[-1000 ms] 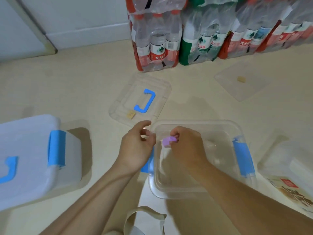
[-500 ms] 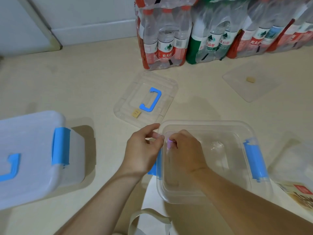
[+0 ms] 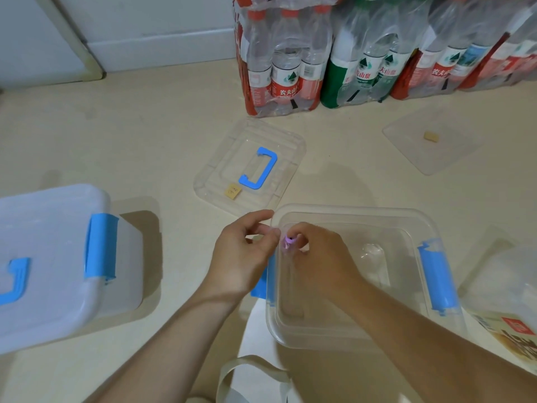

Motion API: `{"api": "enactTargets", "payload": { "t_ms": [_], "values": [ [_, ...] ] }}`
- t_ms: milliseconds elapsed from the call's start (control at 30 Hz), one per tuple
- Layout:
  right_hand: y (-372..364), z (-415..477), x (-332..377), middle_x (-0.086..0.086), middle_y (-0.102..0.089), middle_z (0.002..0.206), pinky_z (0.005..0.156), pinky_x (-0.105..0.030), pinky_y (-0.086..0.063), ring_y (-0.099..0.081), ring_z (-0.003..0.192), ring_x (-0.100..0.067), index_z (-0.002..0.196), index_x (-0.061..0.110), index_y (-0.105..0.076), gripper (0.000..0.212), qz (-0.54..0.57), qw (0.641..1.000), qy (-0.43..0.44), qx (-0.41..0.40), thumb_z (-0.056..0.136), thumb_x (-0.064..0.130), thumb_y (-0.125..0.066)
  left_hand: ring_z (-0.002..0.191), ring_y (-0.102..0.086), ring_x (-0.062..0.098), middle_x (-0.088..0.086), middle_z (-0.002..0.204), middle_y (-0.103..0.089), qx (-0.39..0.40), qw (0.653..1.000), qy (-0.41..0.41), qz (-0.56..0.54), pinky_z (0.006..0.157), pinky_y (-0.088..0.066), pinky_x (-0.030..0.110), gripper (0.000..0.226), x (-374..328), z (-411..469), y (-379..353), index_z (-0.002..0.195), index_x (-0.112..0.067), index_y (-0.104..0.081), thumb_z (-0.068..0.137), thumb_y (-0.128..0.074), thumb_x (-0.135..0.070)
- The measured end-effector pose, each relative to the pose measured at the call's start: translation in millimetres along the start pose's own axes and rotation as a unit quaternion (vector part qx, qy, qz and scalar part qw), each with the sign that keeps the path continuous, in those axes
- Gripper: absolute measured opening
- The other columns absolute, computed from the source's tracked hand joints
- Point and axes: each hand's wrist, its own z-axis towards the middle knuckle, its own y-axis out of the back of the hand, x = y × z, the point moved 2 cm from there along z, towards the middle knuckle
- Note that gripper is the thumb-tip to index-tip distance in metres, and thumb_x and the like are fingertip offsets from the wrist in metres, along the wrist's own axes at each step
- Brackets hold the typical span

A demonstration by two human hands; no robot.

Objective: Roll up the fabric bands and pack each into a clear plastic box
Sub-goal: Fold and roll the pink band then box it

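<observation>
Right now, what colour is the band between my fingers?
Light purple band, seen best in the head view.

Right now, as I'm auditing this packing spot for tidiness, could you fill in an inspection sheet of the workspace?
Surface: pale floor, no spills seen.
Job's things: purple fabric band, rolled, held over the left end of the open clear box; loose lid with a blue handle lies beyond it; closed box at left.
Clutter: second lid far right; printed package at the right edge; bag strap at the bottom.
Fingers: right hand pinches the band; left hand has its fingers curled beside it, contact unclear.
Cables: nothing seen.
Surroundings: shrink-wrapped water bottle packs against the wall.
</observation>
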Motion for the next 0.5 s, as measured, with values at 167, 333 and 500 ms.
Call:
{"api": "enactTargets", "payload": {
  "t_ms": [167,333,500],
  "values": [
    [26,2,0,0.01,-0.062,0.073,0.06,-0.01,-0.04,-0.06,0.073,-0.013,0.085,0.018,-0.069,0.016,-0.015,0.999,-0.027,0.044,0.08,0.007,-0.058,0.073,-0.065,0.018,0.003,0.095,-0.066,-0.013,1.0,0.007,-0.002,0.081,-0.056,0.038,0.023,-1,1,1,0.11,-0.03,-0.065,0.09,-0.056,-0.02],
    [37,9,-1,0.01,-0.063,0.075,0.051,-0.011,-0.041,-0.055,0.062,-0.004,0.084,0.019,-0.07,0.019,0.027,0.995,-0.075,0.065,0.082,0.006,-0.057,0.05,-0.06,0.0,0.002,0.093,-0.064,-0.018,1.0,0.015,-0.008,0.061,-0.052,0.022,0.023,-4,3,6,0.11,-0.023,-0.065,0.094,-0.05,-0.015],
    [46,11,1,0.008,-0.065,0.087,0.064,-0.02,-0.046,-0.06,0.074,-0.012,0.091,0.023,-0.071,0.016,0.031,0.991,-0.09,0.099,0.085,0.014,-0.059,0.055,-0.059,0.004,0.001,0.094,-0.065,-0.048,0.999,0.01,0.004,0.067,-0.053,0.028,0.025,-5,6,14,0.106,-0.025,-0.065,0.092,-0.049,-0.013]
  ]
}}
